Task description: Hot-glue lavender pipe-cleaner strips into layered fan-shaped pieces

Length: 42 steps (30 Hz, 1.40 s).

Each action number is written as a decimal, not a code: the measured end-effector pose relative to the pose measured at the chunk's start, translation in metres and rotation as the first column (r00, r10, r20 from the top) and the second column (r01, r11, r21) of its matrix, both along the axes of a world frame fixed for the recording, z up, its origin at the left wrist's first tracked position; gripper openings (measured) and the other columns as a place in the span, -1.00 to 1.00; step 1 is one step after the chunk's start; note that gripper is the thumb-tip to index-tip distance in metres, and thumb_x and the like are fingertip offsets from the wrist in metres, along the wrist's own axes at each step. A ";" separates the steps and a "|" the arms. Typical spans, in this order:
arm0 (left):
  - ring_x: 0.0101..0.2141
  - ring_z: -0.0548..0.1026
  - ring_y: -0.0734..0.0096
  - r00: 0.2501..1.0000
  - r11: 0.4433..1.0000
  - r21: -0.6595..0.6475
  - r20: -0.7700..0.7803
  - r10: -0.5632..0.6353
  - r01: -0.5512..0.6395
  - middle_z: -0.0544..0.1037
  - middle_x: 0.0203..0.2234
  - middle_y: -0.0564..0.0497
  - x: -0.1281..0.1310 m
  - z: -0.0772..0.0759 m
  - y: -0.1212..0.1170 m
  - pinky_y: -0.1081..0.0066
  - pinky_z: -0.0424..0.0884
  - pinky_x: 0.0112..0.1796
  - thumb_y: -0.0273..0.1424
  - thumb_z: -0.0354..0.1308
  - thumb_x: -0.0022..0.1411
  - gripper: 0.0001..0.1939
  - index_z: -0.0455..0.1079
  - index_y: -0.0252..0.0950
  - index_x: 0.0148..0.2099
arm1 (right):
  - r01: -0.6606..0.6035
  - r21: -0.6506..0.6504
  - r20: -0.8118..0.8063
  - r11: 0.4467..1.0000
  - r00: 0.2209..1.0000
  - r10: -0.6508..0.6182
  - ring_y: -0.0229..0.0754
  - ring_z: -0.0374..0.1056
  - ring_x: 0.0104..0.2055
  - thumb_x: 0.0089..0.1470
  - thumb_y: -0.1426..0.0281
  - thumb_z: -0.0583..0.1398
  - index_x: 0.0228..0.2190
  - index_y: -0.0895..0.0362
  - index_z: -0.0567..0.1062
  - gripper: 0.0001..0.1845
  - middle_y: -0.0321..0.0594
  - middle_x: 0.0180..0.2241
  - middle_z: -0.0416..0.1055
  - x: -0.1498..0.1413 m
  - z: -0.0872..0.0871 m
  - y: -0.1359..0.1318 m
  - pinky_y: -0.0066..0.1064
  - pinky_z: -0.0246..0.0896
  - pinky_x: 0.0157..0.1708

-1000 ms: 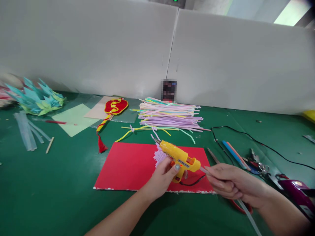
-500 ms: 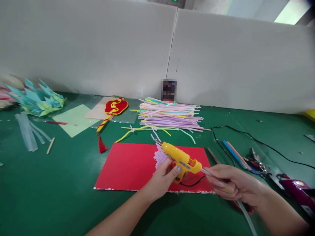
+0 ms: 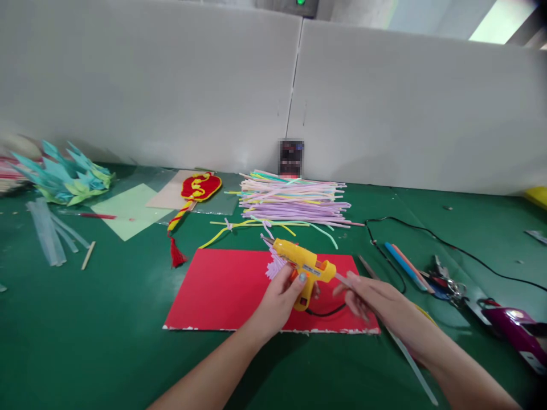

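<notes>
The left hand covers part of the handle of the glue gun — its label too small to read — and together they hide part of a lilac ornament. The right hand, fingers blurred, hides a middle stretch of the glue stick. At twelve o'clock a dark object is pixelated; at three, the edge crops something yellow.
</notes>
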<state>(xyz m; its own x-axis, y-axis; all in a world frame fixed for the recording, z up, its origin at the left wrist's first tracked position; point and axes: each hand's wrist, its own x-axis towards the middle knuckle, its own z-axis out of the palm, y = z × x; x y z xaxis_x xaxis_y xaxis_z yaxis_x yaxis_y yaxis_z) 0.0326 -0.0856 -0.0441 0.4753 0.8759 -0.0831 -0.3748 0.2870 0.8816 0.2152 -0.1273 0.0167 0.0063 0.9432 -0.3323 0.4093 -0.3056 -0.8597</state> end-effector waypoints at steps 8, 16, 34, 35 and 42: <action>-0.28 0.43 0.27 0.948 0.961 0.036 -0.161 0.275 -0.273 0.49 -0.42 -0.02 0.015 0.014 0.007 0.41 0.32 -0.26 -0.16 0.16 0.07 -0.70 0.36 -0.33 -0.34 | 0.044 0.545 0.407 0.838 0.860 -0.309 -0.22 0.38 -0.43 0.07 0.29 0.12 -0.38 0.10 0.42 -0.85 -0.19 -0.41 0.44 -0.022 -0.027 -0.051 -0.48 0.30 -0.44; -0.33 0.39 0.37 0.963 0.972 0.203 -0.218 0.161 -0.117 0.41 -0.45 0.03 0.039 0.035 -0.005 0.46 0.31 -0.31 -0.27 0.04 0.19 -0.78 0.33 -0.33 -0.37 | 0.392 0.243 -0.140 0.887 0.919 -0.368 -0.01 0.18 0.11 -0.04 0.16 0.20 -0.02 0.09 0.31 -0.46 -0.10 0.07 0.27 -0.044 -0.043 -0.036 -0.27 0.23 -0.01; -0.21 0.39 0.18 0.020 0.828 0.476 -0.870 0.493 0.296 0.42 -0.26 -0.10 -0.036 0.008 -0.001 0.27 0.32 -0.24 -0.36 -0.05 0.25 -0.78 0.34 -0.32 -0.14 | 0.253 0.248 -0.456 0.935 0.882 -0.118 -0.13 0.34 -0.10 0.06 0.24 0.15 -0.15 0.09 0.36 -0.69 -0.13 -0.15 0.42 -0.030 -0.029 -0.002 -0.31 0.25 -0.08; -0.21 0.39 0.16 -0.035 0.847 0.446 -0.879 0.475 0.288 0.42 -0.27 -0.11 -0.035 0.008 0.003 0.28 0.32 -0.25 -0.34 -0.02 0.23 -0.78 0.34 -0.34 -0.15 | 0.248 0.249 -0.478 0.936 0.872 -0.105 -0.14 0.34 -0.11 0.06 0.25 0.15 -0.15 0.08 0.36 -0.69 -0.13 -0.15 0.42 -0.028 -0.027 0.001 -0.32 0.24 -0.09; -0.16 0.38 0.16 -0.071 0.925 0.346 -0.930 0.361 0.159 0.40 -0.22 -0.10 -0.025 0.010 0.015 0.32 0.29 -0.26 -0.25 0.11 0.13 -0.72 0.32 -0.32 -0.17 | 0.263 0.120 -0.706 0.957 0.701 -0.104 -0.14 0.38 -0.24 0.05 0.28 0.16 -0.15 0.13 0.36 -0.69 -0.12 -0.24 0.42 -0.025 -0.012 0.023 -0.31 0.28 -0.24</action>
<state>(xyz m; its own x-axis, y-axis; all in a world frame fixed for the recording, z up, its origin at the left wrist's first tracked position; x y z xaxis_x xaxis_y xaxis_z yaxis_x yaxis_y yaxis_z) 0.0076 -0.0704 -0.0343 0.0237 0.9914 -0.1284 0.9404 0.0214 0.3393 0.1903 -0.1044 0.0044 0.0325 0.9919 -0.1228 -0.3638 -0.1027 -0.9258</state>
